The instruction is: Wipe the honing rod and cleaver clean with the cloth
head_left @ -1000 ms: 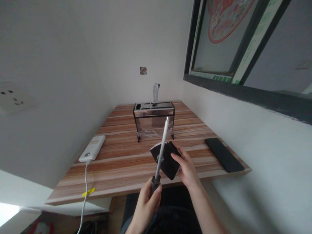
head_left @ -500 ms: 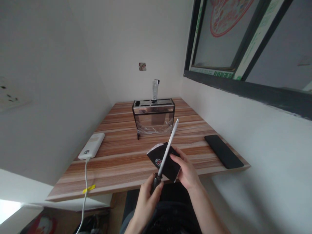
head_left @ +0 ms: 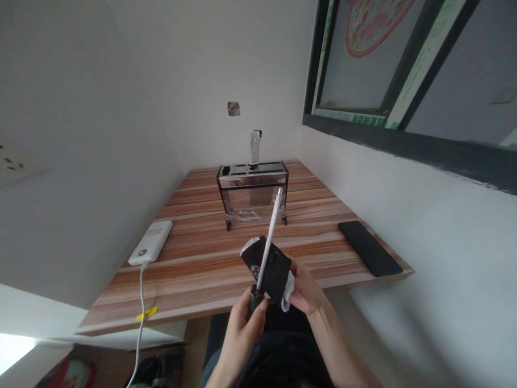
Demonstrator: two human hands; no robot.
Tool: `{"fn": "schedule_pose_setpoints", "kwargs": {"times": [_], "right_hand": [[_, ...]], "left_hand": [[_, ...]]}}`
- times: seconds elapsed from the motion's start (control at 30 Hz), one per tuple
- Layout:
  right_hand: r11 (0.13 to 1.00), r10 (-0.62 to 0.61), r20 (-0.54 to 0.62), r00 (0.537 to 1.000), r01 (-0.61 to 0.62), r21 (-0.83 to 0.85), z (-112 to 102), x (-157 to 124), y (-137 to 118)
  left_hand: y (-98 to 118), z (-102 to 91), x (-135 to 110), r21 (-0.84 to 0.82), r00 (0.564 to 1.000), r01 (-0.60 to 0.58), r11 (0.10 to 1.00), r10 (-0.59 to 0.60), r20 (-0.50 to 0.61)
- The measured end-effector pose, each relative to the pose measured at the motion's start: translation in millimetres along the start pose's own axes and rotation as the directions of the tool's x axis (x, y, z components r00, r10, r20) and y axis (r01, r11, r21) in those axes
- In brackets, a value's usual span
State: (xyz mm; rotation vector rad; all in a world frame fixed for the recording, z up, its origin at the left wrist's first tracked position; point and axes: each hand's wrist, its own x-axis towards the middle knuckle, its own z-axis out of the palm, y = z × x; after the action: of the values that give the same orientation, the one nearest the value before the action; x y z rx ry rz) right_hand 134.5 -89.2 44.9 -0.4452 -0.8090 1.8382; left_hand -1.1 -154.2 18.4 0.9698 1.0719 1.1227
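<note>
My left hand (head_left: 246, 320) is wrapped around the black handle of a honing steel (head_left: 270, 237), whose grey rod points up and away over the table's front edge. My right hand (head_left: 307, 291) grips the right side of a folded black sheet (head_left: 277, 272) with a round printed emblem and white paper-like edges. The sheet lies behind the rod; whether they touch I cannot tell. Beyond them stands a knife block (head_left: 254, 180) with a metal slotted top, clear panel and black side frames. A plastic-wrapped handle (head_left: 254, 146) sticks up from one of its slots.
At the left of the wood-grain table (head_left: 194, 248) lies a white power bank (head_left: 151, 242), its white cable (head_left: 140, 318) hanging over the front edge past yellow tape (head_left: 147, 313). A black phone (head_left: 369, 248) lies at the right edge. Walls flank both sides.
The honing steel has swung left and stands more upright. My right hand has shifted its hold to the sheet's right edge, where more white lining now shows.
</note>
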Motion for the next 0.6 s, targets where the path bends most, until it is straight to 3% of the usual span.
{"fn": "schedule_pose_setpoints", "kwargs": {"times": [0.4,0.6], "right_hand": [[0.983,-0.133,-0.136,0.982,0.114,-0.141,29,-9,9],[0.953,-0.165,-0.096,0.982,0.134,-0.271,42,-11,15]], "left_hand": [[-1,3.5,0,0.012,1.0,0.011,1.0,-0.011,-0.012],[-4,5.3,-1,0.019,0.994,0.044,0.999,-0.042,-0.1]]}}
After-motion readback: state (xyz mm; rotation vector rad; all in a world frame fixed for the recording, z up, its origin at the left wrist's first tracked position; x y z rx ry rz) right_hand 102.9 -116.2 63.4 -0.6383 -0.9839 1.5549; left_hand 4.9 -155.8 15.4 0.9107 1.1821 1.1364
